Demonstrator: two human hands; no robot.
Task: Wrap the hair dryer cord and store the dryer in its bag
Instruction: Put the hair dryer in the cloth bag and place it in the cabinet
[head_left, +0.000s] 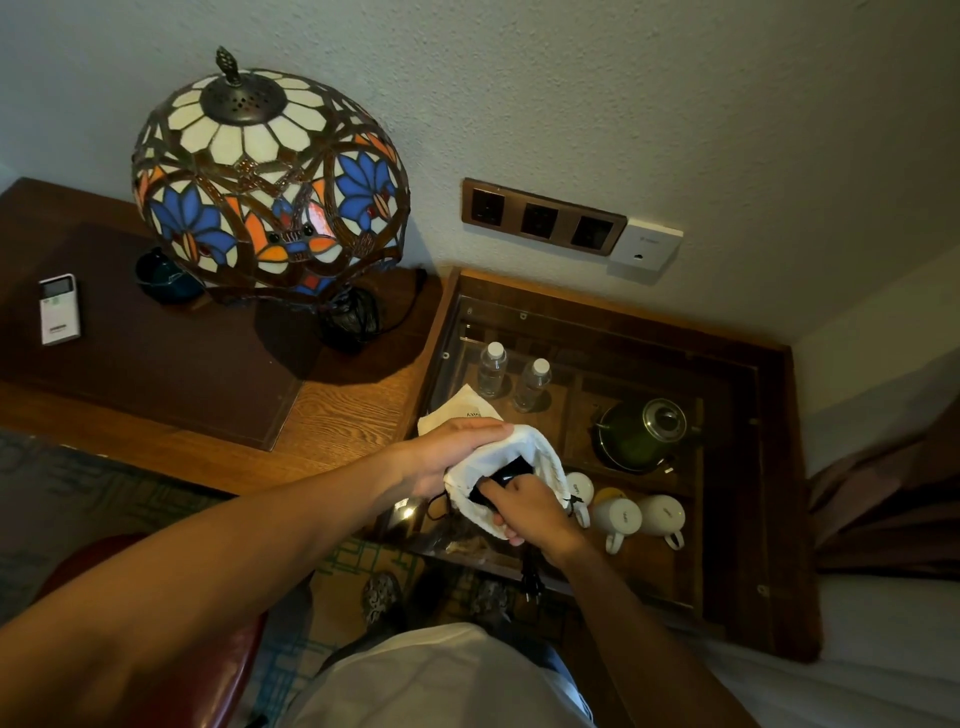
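Observation:
A white cloth bag (540, 457) with printed lettering hangs in the air over the glass-topped cabinet, its mouth held wide. My left hand (452, 452) grips the bag's upper rim. My right hand (530, 509) is at the mouth, closed on the black hair dryer (506, 480), which sits mostly inside the bag with only a dark patch showing. The dryer's black cord and plug (532, 582) dangle below my right hand. A thin black drawstring (436, 506) hangs from the bag's left side.
A stained-glass lamp (270, 182) and a white remote (60, 309) stand on the wooden desk (332, 410) at left. Under the cabinet glass (727, 519) are two water bottles (511, 376), a green kettle (641, 434) and white mugs (639, 517). Wall sockets (543, 218) lie behind.

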